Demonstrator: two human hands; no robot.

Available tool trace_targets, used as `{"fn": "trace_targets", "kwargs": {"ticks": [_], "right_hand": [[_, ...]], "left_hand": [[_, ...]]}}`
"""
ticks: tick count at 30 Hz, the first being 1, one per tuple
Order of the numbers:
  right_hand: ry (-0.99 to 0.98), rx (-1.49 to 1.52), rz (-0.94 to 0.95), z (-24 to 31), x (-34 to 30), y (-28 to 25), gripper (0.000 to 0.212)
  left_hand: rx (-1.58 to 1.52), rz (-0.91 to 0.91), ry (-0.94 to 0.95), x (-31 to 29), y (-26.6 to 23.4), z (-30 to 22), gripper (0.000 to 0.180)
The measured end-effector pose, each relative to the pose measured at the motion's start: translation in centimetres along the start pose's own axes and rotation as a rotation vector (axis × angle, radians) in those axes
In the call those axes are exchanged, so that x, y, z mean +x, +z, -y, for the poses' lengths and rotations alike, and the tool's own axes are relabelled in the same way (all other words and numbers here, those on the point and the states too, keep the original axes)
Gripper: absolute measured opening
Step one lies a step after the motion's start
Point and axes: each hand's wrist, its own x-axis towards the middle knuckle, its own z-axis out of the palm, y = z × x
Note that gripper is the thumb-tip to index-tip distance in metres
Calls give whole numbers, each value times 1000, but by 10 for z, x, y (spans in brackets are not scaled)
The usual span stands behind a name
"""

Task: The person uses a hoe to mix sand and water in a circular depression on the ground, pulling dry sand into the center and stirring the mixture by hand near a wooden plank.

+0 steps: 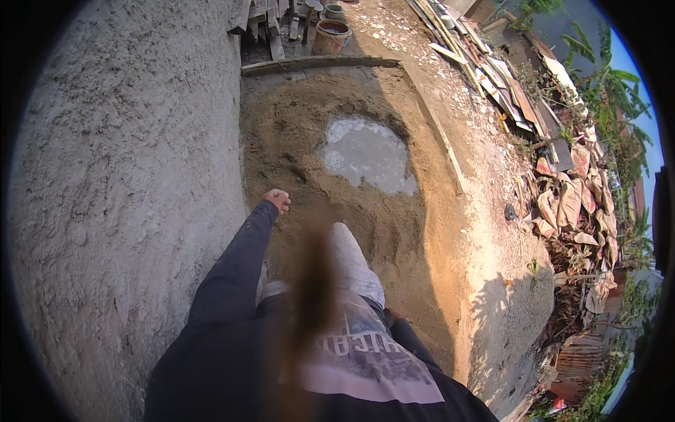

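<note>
My left hand [279, 200] is stretched forward beside the rough grey wall, its fingers curled in and nothing visible in them. Below it lies a bed of damp brown sand [288, 141], heaped in a ring around a pool of grey watery liquid [365, 151]. My right hand [394, 314] is low by my right hip, mostly hidden behind my shirt; its fingers do not show. A blurred brown strip [313, 274] hangs close in front of the view and covers part of my body. My light-coloured trouser leg stands on the sand.
The grey wall [133, 176] rises along the left. Wooden boards [439, 141] edge the sand at the far and right sides. A bucket [331, 36] and scrap timber [271, 21] stand beyond. To the right lie stacked planks [503, 84] and a heap of crumpled sacks [573, 197].
</note>
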Motion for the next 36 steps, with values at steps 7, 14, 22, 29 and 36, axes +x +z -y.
{"fn": "trace_targets", "kwargs": {"ticks": [7,14,22,29,36], "right_hand": [[10,102,30,-19,-6,35,33],[-112,-53,152,-49,4,39,29],[86,90,197,-164,69,31,27],[-92,147,-63,-294,189,-52,49],[101,109,-62,-219,171,-115,36]], "left_hand": [[328,302,-261,-22,24,126,19],[1646,613,265,-75,-93,276,36],[1403,731,-111,-66,-36,217,27],[608,193,-414,18,148,178,24],[651,435,178,-74,352,106,26]]}}
